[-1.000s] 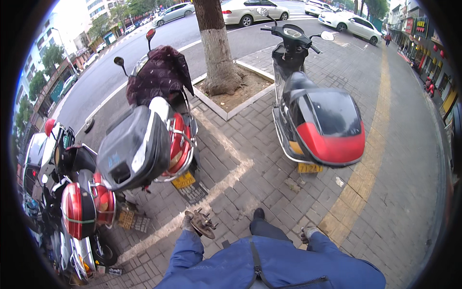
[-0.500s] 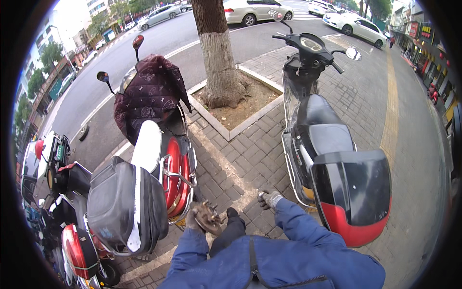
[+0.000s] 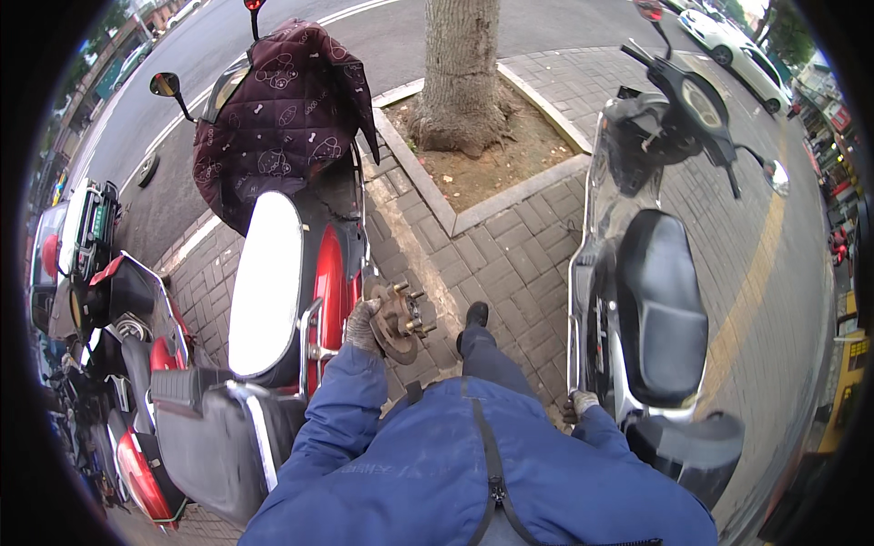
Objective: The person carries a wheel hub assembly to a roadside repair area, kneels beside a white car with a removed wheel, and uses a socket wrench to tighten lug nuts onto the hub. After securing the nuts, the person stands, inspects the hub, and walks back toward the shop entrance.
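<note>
My left hand [image 3: 363, 328], in a worn glove, grips a rusty wheel hub with a disc and studs [image 3: 397, 318], beside the rear of the red scooter [image 3: 330, 284] with a white seat. My right hand [image 3: 580, 405], also gloved, hangs with curled fingers beside the metal side rail [image 3: 572, 337] of the scooter with a black seat [image 3: 663, 305]; what it holds, if anything, and whether it touches the rail are unclear. My dark shoe [image 3: 476, 316] is on the paving between the two scooters.
A tree [image 3: 460, 68] stands in a square bed [image 3: 473, 191] ahead. A quilted cover [image 3: 278, 118] drapes the left scooter. More scooters [image 3: 137, 464] crowd the far left. A tyre [image 3: 146, 171] lies by the road. A white car [image 3: 728, 50] is at top right, shopfronts at far right.
I have moved forward between the two scooters, whose seats are now beside me. The hub in my left hand is higher in view. My right hand has moved down beside the right scooter's rail.
</note>
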